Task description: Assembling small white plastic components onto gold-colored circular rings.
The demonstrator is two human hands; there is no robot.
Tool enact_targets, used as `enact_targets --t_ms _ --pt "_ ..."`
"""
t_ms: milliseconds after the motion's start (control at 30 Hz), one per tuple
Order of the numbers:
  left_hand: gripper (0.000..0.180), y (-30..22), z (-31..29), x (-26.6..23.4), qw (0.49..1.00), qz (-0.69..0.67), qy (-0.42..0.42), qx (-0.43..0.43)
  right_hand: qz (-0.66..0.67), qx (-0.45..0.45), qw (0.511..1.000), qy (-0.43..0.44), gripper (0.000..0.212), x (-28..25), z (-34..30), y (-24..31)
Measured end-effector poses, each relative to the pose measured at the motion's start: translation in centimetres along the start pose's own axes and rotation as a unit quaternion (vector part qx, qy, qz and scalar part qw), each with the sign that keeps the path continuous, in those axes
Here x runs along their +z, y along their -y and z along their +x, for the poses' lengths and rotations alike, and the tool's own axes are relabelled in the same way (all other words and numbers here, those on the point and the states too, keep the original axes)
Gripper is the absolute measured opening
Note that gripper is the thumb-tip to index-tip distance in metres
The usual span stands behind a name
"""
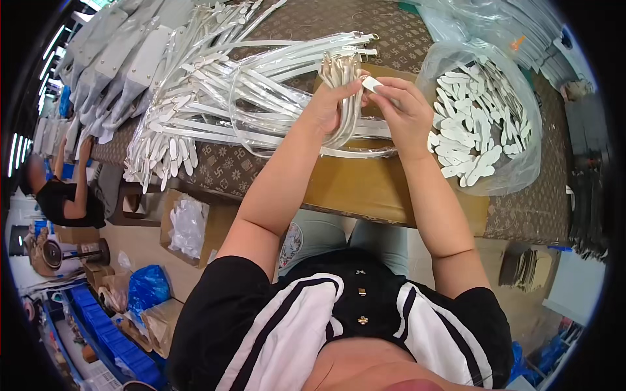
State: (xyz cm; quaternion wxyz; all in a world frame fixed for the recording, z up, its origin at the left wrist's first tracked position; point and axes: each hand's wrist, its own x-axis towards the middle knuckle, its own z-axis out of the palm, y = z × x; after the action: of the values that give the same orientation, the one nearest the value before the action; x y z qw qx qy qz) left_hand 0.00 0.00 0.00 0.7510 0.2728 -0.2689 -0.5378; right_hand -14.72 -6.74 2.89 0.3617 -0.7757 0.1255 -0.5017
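The left hand [324, 107] clutched straps [340, 77], the right hand [409, 112] pinched a tab [372, 84], finished work unclear, many pieces [466, 133] apparently left in the upper-right bag [529, 173].

– Where did the bag [531, 156] of tabs [460, 135] sit?
– On the table [225, 166], right of the right hand [409, 112]
– And the heap of straps [202, 101]?
– It lay mostly left of the left hand [326, 107]; on the floor [140, 244], left of the left forearm [280, 173], stood a carton [215, 228]

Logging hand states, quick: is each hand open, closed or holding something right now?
Left hand: closed, holding a bundle of white straps.
Right hand: closed, pinching a small white tab.
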Motion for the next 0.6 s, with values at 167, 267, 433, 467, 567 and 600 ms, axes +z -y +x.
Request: enact_targets --t_ms 167,267,433,467,567,600 --pt "0.032 -0.4 -0.5 0.8 0.999 0.045 -0.019 0.007 0.108 0.099 0.989 -0.007 0.014 0.5 -0.3 -0.8" --pt "0.022 -0.3 -0.2 1.4 1.0 0.022 0.0 0.02 0.126 0.093 0.988 -0.017 0.011 0.5 -0.5 -2.3" --pt "0.017 -0.3 -0.4 2.2 0.999 0.03 0.008 0.025 0.206 0.167 0.963 -0.05 0.011 1.2 -1.0 -1.2" --pt "0.016 -0.3 -0.6 2.4 0.999 0.041 0.014 0.017 0.214 0.165 0.962 -0.031 0.011 1.4 -1.1 -1.2" --pt "0.015 -0.1 -0.8 2.0 0.999 0.029 -0.005 0.012 0.175 0.142 0.972 -0.065 0.011 2.0 -1.1 -1.4" --pt "0.015 -0.1 -0.9 1.9 1.0 0.025 -0.007 -0.001 0.18 0.139 0.972 -0.058 0.011 2.1 -0.9 -1.6"
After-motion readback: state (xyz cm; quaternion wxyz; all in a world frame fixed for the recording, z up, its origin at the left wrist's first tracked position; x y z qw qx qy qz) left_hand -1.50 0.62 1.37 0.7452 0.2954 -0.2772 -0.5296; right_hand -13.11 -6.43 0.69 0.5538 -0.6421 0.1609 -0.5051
